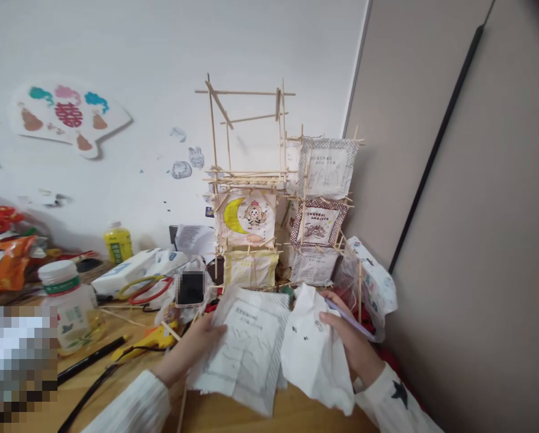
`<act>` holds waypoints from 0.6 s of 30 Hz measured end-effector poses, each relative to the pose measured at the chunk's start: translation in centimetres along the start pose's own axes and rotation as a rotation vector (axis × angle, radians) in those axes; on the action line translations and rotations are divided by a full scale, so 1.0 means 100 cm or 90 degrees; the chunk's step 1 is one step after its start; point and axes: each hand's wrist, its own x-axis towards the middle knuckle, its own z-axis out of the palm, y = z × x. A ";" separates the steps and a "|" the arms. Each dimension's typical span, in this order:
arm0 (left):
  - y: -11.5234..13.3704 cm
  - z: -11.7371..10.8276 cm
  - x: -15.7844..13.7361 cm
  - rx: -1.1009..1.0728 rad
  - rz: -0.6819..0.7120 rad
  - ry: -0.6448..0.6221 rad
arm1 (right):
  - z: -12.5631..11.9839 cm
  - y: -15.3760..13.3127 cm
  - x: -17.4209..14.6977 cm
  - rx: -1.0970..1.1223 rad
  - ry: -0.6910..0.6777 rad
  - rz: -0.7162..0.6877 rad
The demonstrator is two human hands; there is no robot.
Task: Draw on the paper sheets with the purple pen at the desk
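Observation:
My left hand [200, 340] pinches the left edge of a thin paper sheet [246, 352] with handwriting, wavy drawn lines and a hatched border. In my right hand [348, 340] is a creased white paper sheet [312, 355] with a few small dark marks, hanging beside the first. A thin purple object [353, 322] lies along the right hand; I cannot tell whether it is gripped. Behind both sheets stands a stick frame [246, 180], bare at its top, with drawn paper panels [246, 219] lower down. A second paper-covered stick tower [321, 222] adjoins it on the right.
On the left of the table lie a yellow glue gun [154, 340] with a black cord, a white-capped bottle [68, 307], a yellow bottle [118, 243] and an orange snack bag [5, 264]. A plastic package [371, 279] stands at the right, near a cabinet door [468, 240].

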 end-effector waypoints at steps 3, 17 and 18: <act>-0.005 -0.018 0.005 0.062 0.037 0.124 | -0.006 0.003 -0.004 0.010 -0.061 0.047; -0.040 0.194 -0.065 0.594 0.846 0.276 | -0.002 0.044 0.020 -0.371 -0.168 -0.144; -0.043 0.195 -0.061 0.610 0.844 0.258 | 0.000 0.040 0.021 -0.310 -0.187 -0.128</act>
